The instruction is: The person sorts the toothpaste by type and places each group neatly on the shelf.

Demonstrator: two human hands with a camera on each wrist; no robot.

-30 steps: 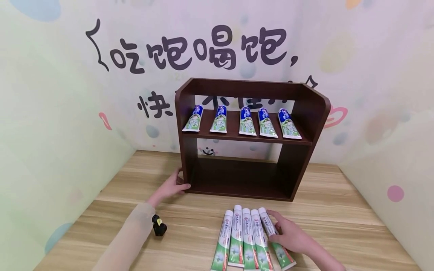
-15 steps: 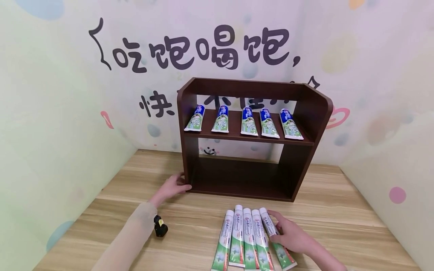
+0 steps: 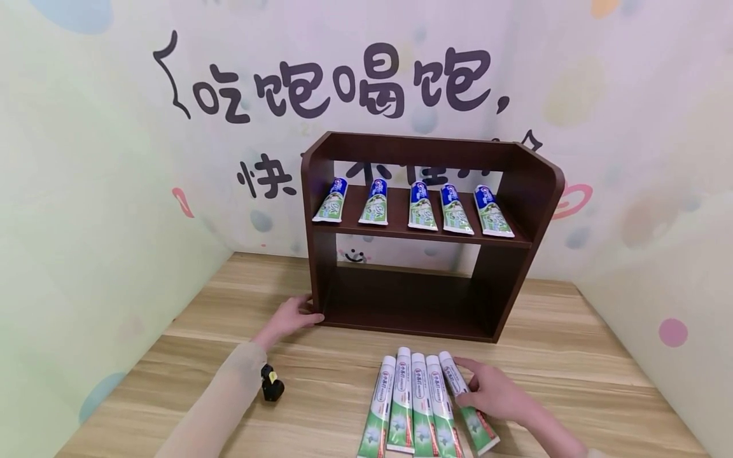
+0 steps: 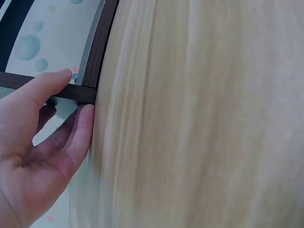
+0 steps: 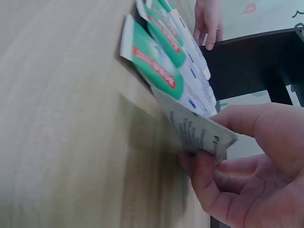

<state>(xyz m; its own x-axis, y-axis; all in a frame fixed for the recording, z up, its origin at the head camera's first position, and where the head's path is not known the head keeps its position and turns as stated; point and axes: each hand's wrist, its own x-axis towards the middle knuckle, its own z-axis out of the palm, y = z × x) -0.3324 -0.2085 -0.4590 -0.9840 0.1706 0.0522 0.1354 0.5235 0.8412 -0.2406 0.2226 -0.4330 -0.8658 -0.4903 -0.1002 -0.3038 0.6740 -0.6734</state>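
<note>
A dark brown two-tier shelf (image 3: 529, 197) stands at the back of the wooden table. My left hand (image 3: 291, 317) grips the lower front of its left side panel (image 4: 81, 93), thumb on one face and fingers on the other. Several white-and-green toothpaste tubes (image 3: 402, 407) lie side by side before the shelf, caps toward it. With thumb and fingers, my right hand (image 3: 494, 391) pinches the rightmost toothpaste tube (image 3: 481, 432) by its edges. In the right wrist view this toothpaste tube (image 5: 192, 126) is tilted, its printed back showing.
Several blue-and-green toothpaste tubes (image 3: 422, 213) lie in a spaced row on the upper tier. A small black object (image 3: 272, 385) with a yellow mark is beside the left sleeve (image 3: 220, 394). Patterned walls (image 3: 103, 222) enclose the table (image 3: 321, 375) on the left, back and right.
The head view has shifted slightly. The rightmost toothpaste tube's lower end has risen a little in the right hand. The left hand keeps its hold on the shelf.
</note>
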